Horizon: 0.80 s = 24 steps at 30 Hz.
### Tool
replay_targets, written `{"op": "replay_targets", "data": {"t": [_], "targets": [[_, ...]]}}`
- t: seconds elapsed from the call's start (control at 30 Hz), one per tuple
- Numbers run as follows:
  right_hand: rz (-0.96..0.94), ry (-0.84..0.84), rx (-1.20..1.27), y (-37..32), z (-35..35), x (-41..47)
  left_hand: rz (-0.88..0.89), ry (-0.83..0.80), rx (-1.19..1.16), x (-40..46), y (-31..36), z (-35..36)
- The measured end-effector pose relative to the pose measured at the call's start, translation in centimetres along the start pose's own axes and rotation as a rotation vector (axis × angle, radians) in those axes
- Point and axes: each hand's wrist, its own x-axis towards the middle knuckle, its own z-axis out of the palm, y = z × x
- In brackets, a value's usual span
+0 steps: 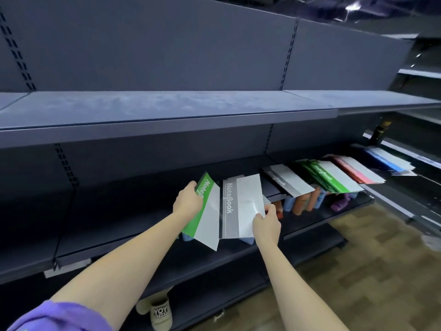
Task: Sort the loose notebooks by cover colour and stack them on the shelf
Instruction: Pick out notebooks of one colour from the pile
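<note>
- Head view: left hand (188, 201) grips green notebook (202, 211) at its top corner, fingers curled round the edge; book tilted, lifted off the shelf (167, 247), near its front edge.
- Right hand (266, 223) pinches grey notebook (238, 206) at lower right corner, thumb on the cover, other fingers behind; it's just right of the green one, edges abt touching.
- Sorted piles further right along the shelf: grey pile (288, 182), green pile (331, 177), red pile (358, 170), blue pile (391, 163) near the far end.
- To do it well, imo: keep the two books apart, one colour per hand; carry each to its matching pile, lay flat, square edges w/ the pile so nothing slides off the front edge.
</note>
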Motion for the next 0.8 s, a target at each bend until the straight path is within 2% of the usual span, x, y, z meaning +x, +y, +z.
{"op": "replay_targets", "data": {"t": [0.23, 0.5, 0.67, 0.8], "targets": [[0.025, 0.047, -0.112, 1.8, -4.3, 10.2, 0.076, -0.100, -0.001, 7.4, 6.2, 6.7], [0.020, 0.067, -0.265, 3.2, -7.1, 21.2, 0.062, -0.183, 0.120, 14.4, 12.5, 13.7], [0.014, 0.064, -0.298, 4.5, -8.2, 25.5, 0.032, -0.193, 0.165, 15.9, 15.0, 16.3], [-0.085, -0.002, -0.427, 4.9, -8.9, 29.4, -0.015, -0.166, 0.186, 16.7, 16.4, 17.5]]}}
